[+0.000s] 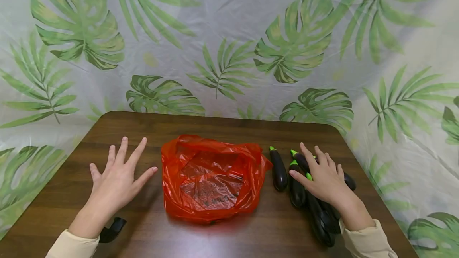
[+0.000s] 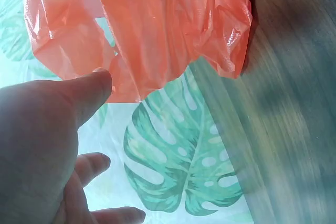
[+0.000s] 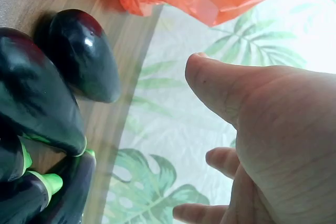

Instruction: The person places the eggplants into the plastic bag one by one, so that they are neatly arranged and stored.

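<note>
The red bag [image 1: 211, 190] is thin, crinkled plastic film, shiny along its folds and partly see-through, while the eggplants [image 1: 279, 170] have smooth, taut, dark skins that catch bright, polished highlights. Beneath them, the desk [image 1: 147, 238] shows a smooth brown wood-grain surface with a soft, satiny reflection. The leaf-printed sheet [image 1: 229, 23] looks like thin, creased plastic or coated cloth with a faint sheen, and the cream sleeves [image 1: 367, 242] are matt, soft-looking cloth.
</note>
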`<state>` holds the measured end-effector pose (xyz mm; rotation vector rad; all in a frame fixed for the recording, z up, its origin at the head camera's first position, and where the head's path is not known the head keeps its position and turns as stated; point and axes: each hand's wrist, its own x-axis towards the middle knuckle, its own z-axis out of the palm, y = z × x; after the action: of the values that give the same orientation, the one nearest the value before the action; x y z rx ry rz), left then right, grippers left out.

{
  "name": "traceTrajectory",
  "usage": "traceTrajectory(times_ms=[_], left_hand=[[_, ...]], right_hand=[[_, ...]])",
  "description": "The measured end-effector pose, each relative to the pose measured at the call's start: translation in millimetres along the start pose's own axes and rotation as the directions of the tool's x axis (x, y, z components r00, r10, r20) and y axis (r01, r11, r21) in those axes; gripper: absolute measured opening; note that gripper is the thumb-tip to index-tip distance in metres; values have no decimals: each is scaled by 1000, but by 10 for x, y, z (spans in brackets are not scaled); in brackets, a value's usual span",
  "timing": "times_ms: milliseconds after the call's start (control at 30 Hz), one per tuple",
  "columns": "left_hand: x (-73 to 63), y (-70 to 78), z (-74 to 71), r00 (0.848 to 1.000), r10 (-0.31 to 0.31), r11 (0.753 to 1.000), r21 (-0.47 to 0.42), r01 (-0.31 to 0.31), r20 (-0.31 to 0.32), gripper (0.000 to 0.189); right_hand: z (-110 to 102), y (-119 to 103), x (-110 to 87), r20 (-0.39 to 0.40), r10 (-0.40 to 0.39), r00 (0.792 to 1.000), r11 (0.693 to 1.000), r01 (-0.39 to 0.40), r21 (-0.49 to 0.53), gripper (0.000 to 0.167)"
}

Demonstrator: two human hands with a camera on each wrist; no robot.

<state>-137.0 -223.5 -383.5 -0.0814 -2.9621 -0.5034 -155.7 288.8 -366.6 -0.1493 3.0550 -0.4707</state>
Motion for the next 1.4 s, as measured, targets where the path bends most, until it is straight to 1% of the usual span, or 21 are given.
traceTrajectory(times_ms=[267, 400, 467, 533, 633, 733, 800, 867, 933, 1000, 1100, 1200, 1267, 1400], left_hand=[[17, 30, -9, 1000, 2, 1000, -13, -2, -3, 90], [20, 27, 1, 1000, 22, 999, -39, -23, -19, 87], [15, 21, 13, 999, 33, 997, -74, -34, -22, 84], [6, 14, 28, 998, 47, 990, -130, -50, -28, 80], [-9, 4, 49, 997, 62, 970, -231, -69, -40, 73], [-14, -19, 76, 994, 89, 937, -332, -105, -62, 66], [-16, -33, 98, 993, 102, 910, -396, -120, -66, 63], [-19, -42, 126, 992, 114, 882, -453, -128, -57, 62], [-24, -43, 156, 992, 121, 851, -511, -122, -34, 64], [-21, -48, 194, 991, 136, 809, -577, -114, -5, 67], [6, -65, 263, 985, 172, 737, -668, -108, 30, 73], [26, -91, 345, 976, 212, 682, -722, -112, 49, 77], [24, -99, 397, 970, 236, 658, -743, -120, 53, 79], [8, -103, 474, 957, 282, 613, -779, -131, 61, 81]], right_hand=[[-31, 30, 19, 14, -19, 1000, 1000, 19, -22, 94], [-39, 39, 42, 14, -39, 999, 999, 40, -31, 93], [-44, 45, 58, 14, -47, 999, 998, 48, -33, 93], [-48, 50, 76, 15, -53, 998, 998, 54, -26, 92], [-54, 53, 102, 22, -61, 998, 998, 61, -4, 92], [-59, 47, 132, 29, -71, 997, 997, 71, 19, 92], [-64, 36, 157, 36, -82, 996, 996, 80, 37, 91], [-69, 26, 185, 46, -93, 995, 995, 90, 52, 90], [-71, 13, 216, 61, -105, 993, 993, 100, 68, 89], [-66, 10, 253, 74, -110, 991, 991, 105, 79, 88], [-52, 11, 302, 73, -136, 988, 987, 128, 93, 86], [-22, 15, 354, 70, -163, 984, 982, 155, 108, 84], [-3, 9, 387, 78, -170, 982, 980, 160, 117, 83], [21, 0, 453, 122, -155, 980, 982, 139, 130, 84]])
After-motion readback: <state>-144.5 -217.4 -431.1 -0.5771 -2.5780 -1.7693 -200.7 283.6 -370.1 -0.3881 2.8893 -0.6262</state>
